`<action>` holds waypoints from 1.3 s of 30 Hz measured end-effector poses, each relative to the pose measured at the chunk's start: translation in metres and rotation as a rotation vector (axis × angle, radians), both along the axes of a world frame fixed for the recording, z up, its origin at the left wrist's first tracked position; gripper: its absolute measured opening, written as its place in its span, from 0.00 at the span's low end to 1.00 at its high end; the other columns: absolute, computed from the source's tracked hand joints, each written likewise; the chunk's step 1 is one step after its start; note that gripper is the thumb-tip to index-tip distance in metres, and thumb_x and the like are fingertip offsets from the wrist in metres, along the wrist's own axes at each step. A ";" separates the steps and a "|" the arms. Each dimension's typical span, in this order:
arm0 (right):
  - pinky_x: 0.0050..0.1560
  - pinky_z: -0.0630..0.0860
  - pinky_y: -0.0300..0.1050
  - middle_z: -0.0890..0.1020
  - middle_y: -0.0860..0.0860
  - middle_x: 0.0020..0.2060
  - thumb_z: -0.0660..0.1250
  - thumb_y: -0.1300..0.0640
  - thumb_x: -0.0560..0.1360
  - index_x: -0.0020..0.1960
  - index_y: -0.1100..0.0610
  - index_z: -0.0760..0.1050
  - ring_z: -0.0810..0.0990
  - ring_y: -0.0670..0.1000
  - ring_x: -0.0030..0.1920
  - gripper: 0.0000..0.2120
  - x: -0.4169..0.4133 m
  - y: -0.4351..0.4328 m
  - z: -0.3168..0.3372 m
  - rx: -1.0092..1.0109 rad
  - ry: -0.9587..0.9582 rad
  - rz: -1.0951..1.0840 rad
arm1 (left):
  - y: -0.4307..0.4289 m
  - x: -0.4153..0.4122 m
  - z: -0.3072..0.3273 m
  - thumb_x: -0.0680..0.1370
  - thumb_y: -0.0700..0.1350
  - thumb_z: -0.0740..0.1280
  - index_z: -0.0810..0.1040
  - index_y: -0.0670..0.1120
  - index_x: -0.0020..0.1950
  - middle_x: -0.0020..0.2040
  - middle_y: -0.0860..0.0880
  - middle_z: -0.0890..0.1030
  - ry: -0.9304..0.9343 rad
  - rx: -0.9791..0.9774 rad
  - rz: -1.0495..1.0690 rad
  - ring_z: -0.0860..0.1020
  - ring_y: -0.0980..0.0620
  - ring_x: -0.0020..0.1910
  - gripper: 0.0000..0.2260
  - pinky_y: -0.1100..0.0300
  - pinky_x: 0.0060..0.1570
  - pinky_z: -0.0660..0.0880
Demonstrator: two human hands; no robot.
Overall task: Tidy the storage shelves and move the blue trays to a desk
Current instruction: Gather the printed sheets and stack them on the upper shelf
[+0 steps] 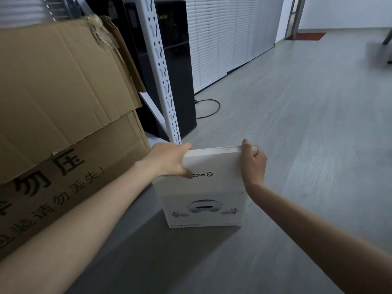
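A white headset box stands on end at lower centre of the frame on a grey wood-grain floor, just below the foot of a white slotted shelf post. A large torn cardboard carton fills the left, with closed blinds at upper centre. The left hand and right hand, arms outstretched, clamp the box's top corners, fingers curled over its far edge.
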State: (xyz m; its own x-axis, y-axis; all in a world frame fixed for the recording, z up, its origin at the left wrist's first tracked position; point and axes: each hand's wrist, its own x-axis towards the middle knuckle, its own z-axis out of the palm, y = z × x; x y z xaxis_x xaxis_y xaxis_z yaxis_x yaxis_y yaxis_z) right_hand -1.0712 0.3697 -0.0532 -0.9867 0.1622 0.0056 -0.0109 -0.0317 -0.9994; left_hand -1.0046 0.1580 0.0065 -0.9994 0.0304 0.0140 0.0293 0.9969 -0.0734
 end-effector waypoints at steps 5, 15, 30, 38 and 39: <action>0.39 0.68 0.44 0.73 0.48 0.37 0.61 0.40 0.78 0.39 0.53 0.69 0.72 0.47 0.38 0.18 0.000 0.010 0.003 0.010 -0.061 0.126 | 0.024 -0.008 0.006 0.63 0.68 0.71 0.74 0.56 0.47 0.41 0.55 0.79 -0.094 0.124 0.051 0.77 0.51 0.43 0.22 0.56 0.35 0.66; 0.58 0.67 0.49 0.74 0.56 0.66 0.61 0.35 0.77 0.71 0.60 0.67 0.73 0.54 0.61 0.34 0.013 0.065 -0.041 0.041 -0.302 0.126 | 0.027 0.055 0.000 0.70 0.58 0.74 0.82 0.52 0.43 0.39 0.52 0.83 0.220 0.447 0.257 0.79 0.50 0.38 0.11 0.59 0.34 0.73; 0.46 0.83 0.58 0.83 0.65 0.55 0.68 0.72 0.71 0.59 0.67 0.78 0.84 0.65 0.51 0.16 0.006 0.120 -0.059 -0.109 -0.374 0.497 | 0.004 0.111 -0.108 0.59 0.54 0.83 0.83 0.40 0.52 0.47 0.41 0.87 0.154 1.502 0.749 0.85 0.40 0.47 0.29 0.42 0.52 0.81; 0.49 0.83 0.58 0.86 0.57 0.49 0.75 0.69 0.67 0.56 0.61 0.80 0.86 0.58 0.49 0.18 0.013 0.124 -0.082 0.135 -0.219 0.471 | 0.012 0.122 -0.168 0.68 0.38 0.79 0.80 0.42 0.59 0.53 0.45 0.84 0.219 1.444 0.765 0.82 0.46 0.52 0.20 0.51 0.52 0.79; 0.49 0.83 0.56 0.86 0.56 0.49 0.75 0.68 0.68 0.56 0.59 0.80 0.86 0.57 0.49 0.18 0.015 0.122 -0.083 0.162 -0.215 0.488 | 0.009 0.123 -0.170 0.68 0.37 0.79 0.78 0.43 0.59 0.54 0.45 0.83 0.200 1.447 0.758 0.81 0.46 0.53 0.21 0.52 0.51 0.78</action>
